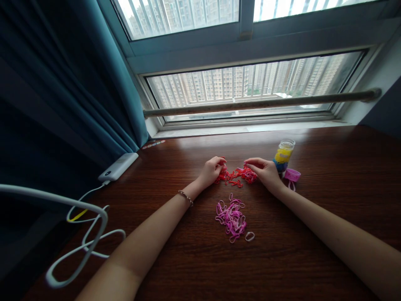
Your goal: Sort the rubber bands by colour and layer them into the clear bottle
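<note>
red bands (240,173), heap's long axis sideways from left hand (210,170) to right hand (267,171)

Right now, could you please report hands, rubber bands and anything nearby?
Left hand and right hand: at the red rubber bands. Pink rubber bands: loosely heaped nearer the camera. Transparent jar: close beside right hand.

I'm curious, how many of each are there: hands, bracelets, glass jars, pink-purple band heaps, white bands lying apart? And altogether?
Hands (left hand, right hand): 2
Bracelet: 1
Glass jar: 1
Pink-purple band heap: 1
White band lying apart: 1
Total: 6
</note>
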{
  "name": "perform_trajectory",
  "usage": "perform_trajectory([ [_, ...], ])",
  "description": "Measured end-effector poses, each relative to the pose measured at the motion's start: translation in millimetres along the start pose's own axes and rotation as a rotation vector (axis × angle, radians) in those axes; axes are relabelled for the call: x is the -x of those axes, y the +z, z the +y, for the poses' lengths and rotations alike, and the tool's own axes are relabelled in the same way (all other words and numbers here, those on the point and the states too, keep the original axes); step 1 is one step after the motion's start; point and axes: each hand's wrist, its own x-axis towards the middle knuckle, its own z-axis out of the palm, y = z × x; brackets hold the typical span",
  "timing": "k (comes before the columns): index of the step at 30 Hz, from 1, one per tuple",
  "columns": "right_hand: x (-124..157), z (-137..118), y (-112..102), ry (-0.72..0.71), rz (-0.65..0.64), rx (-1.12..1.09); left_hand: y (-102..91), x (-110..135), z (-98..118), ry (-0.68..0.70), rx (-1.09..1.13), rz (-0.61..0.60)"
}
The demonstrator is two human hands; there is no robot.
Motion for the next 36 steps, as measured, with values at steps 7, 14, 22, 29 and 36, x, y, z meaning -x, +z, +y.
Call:
perform_trajectory([
  [7,0.8,3.0,3.2,0.068,0.009,-0.104,-1.5,-0.6,-1.0,-0.017,0.005,0.019],
  [14,1.1,4.5,1.8,0.023,0.019,-0.014,-0.8,-2.3,-4.9,0.072,-0.152,-0.020],
  [22,2.7,1.8,2.1,0.061,-0.016,-0.003,-2.2,-1.0,-6.3,0.145,-0.177,-0.095],
  [29,5.1,-4.4,5.3,0.111,-0.094,-0.086,-3.4,-0.2,-2.0,0.113,-0.202,-0.038],
  [36,22.0,-24.4,16.5,-0.136,-0.293,0.068,-6.4,-0.2,-2.3,0.056,-0.181,0.004],
])
